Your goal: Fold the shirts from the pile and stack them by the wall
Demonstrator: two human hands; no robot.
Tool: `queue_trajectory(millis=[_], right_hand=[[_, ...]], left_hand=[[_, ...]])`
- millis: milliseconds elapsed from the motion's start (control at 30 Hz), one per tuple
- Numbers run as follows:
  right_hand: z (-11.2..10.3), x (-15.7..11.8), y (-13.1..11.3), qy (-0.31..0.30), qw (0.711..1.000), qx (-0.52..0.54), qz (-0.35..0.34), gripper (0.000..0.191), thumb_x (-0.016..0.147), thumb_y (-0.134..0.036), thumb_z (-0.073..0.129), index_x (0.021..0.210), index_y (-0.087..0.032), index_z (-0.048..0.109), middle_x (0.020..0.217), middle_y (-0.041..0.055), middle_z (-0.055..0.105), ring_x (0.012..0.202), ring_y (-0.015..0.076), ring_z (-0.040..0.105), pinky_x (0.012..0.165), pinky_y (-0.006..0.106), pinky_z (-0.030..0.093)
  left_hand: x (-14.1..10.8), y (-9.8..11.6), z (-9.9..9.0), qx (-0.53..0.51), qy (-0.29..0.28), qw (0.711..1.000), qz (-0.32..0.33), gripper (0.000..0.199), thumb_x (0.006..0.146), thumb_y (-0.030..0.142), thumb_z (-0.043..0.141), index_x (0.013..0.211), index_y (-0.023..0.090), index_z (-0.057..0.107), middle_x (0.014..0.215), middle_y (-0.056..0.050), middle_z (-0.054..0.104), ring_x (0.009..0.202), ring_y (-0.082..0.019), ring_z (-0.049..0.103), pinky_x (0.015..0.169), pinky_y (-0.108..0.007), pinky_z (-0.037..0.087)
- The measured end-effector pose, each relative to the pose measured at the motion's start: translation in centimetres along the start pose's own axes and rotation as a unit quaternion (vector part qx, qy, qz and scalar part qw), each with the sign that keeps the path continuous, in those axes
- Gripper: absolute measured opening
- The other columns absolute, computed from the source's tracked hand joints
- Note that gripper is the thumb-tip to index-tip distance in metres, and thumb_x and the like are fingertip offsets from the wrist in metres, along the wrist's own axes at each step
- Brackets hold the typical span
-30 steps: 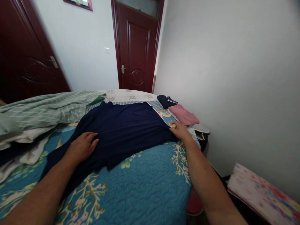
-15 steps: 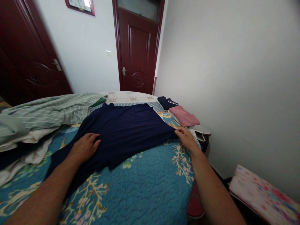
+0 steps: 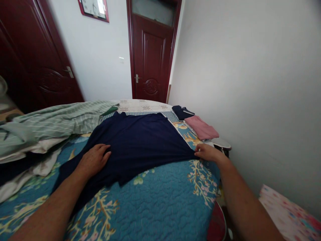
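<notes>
A navy shirt [image 3: 140, 140] lies spread over a blue floral quilt [image 3: 155, 207] on the bed. My left hand [image 3: 94, 160] rests on the shirt's left part, palm down, with the fingers stretched out. At the shirt's right end, my right hand [image 3: 207, 152] pinches a corner of the cloth between thumb and fingers. Folds run across the fabric toward that pinched corner. Part of the shirt's lower left is hidden under my left forearm.
Green striped cloth [image 3: 72, 117] is heaped on the left with pale pieces below it. A folded pink garment [image 3: 202, 128] and a folded dark garment [image 3: 182, 112] lie at the right back, near the wall. A pink floral box-like thing [image 3: 288, 211] stands low at right.
My right hand has pulled the shirt's corner a little right and toward me, drawing the cloth tauter. My left hand stays on the shirt. The view has shifted slightly.
</notes>
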State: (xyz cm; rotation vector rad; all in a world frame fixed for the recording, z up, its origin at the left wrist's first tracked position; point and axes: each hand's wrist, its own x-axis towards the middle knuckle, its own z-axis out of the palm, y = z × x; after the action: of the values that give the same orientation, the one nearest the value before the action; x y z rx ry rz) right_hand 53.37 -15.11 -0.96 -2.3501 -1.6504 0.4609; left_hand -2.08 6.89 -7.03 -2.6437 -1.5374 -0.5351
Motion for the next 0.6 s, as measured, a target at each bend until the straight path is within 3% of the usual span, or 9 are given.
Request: queue_trajectory(millis=[67, 133, 267, 367, 500, 600], right_hand=[[-1.3, 1.5, -1.7, 0.004, 0.998, -0.058, 0.011, 0.011, 0.084, -0.024, 0.076, 0.095, -0.023, 0.079, 0.086, 0.0054, 0.078, 0.076, 0.0206, 0.070, 0.071, 0.028, 0.046], [-2.5, 3.8, -3.9, 0.050, 0.995, -0.087, -0.012, 0.015, 0.089, -0.025, 0.074, 0.101, -0.023, 0.082, 0.096, 0.0082, 0.081, 0.083, 0.0222, 0.072, 0.076, 0.029, 0.047], [-3.3, 10.1, -8.6, 0.124, 0.986, -0.089, -0.073, 0.026, 0.101, -0.024, 0.059, 0.114, -0.020, 0.081, 0.115, 0.0112, 0.081, 0.104, 0.0236, 0.074, 0.091, 0.028, 0.049], [-1.2, 14.4, -11.4, 0.142, 0.980, -0.083, -0.109, 0.036, 0.107, -0.024, 0.051, 0.133, -0.017, 0.075, 0.136, 0.0129, 0.075, 0.125, 0.0233, 0.068, 0.108, 0.029, 0.046], [4.0, 17.3, -12.8, 0.096, 0.973, -0.097, -0.189, 0.050, 0.111, -0.034, 0.048, 0.158, -0.018, 0.057, 0.164, 0.0115, 0.054, 0.152, 0.0215, 0.048, 0.127, 0.034, 0.032], [6.7, 18.0, -12.2, 0.092, 0.978, -0.109, -0.152, 0.057, 0.114, -0.047, 0.042, 0.164, -0.022, 0.050, 0.173, 0.0113, 0.042, 0.160, 0.0268, 0.036, 0.131, 0.047, 0.026]], left_hand=[[-0.1, -0.1, 0.1, 0.003, 0.001, 1.000, -0.003, 0.065, 0.099, 0.053, 0.036, 0.136, 0.013, 0.072, 0.141, -0.020, 0.068, 0.132, -0.035, 0.066, 0.116, -0.050, 0.051], [-0.2, -0.2, 0.2, 0.005, 0.005, 1.000, -0.005, 0.064, 0.100, 0.054, 0.036, 0.136, 0.014, 0.072, 0.141, -0.020, 0.069, 0.131, -0.035, 0.066, 0.115, -0.050, 0.052], [-0.3, -0.5, 0.4, -0.003, 0.014, 1.000, -0.003, 0.063, 0.100, 0.054, 0.037, 0.135, 0.015, 0.073, 0.140, -0.020, 0.069, 0.129, -0.035, 0.067, 0.115, -0.051, 0.052], [-0.3, -0.5, 0.5, -0.007, 0.015, 1.000, -0.004, 0.063, 0.100, 0.055, 0.038, 0.135, 0.014, 0.073, 0.140, -0.021, 0.068, 0.129, -0.036, 0.067, 0.115, -0.052, 0.052], [-0.5, -0.5, 0.4, -0.010, 0.012, 1.000, -0.005, 0.063, 0.100, 0.055, 0.039, 0.135, 0.015, 0.074, 0.141, -0.020, 0.068, 0.130, -0.036, 0.067, 0.116, -0.051, 0.052], [-0.7, -0.8, 0.2, -0.009, 0.007, 1.000, 0.006, 0.063, 0.101, 0.056, 0.039, 0.139, 0.018, 0.072, 0.143, -0.017, 0.067, 0.131, -0.034, 0.066, 0.117, -0.048, 0.050]])
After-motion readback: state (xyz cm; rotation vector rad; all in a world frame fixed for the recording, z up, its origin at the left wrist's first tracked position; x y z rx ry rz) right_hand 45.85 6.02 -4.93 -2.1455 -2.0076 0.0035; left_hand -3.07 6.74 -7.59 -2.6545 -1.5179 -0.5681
